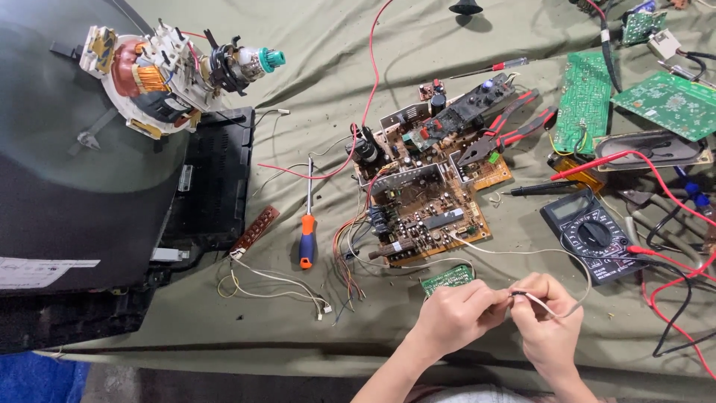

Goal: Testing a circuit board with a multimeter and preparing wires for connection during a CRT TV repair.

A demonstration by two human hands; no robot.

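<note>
Both hands are working near edge of worktop [321, 45]: left hand [455, 317] & right hand [547, 325] are each pinching the thin white wire [538, 302] w/ fingertips closed on it. Wire is running far-left to the brown circuit board [425, 205]; small green board [447, 278] is lying just beyond left hand, black multimeter [593, 235] to the right.

Bare cloth on the surface [313, 45] lies open between the picture tube [82, 149] and the brown circuit board [425, 201], apart from the orange screwdriver [307, 224]. Ahead of my hands [500, 317] the board blocks the way. To my right, the multimeter [593, 235] and red leads [671, 276] crowd everything.
</note>
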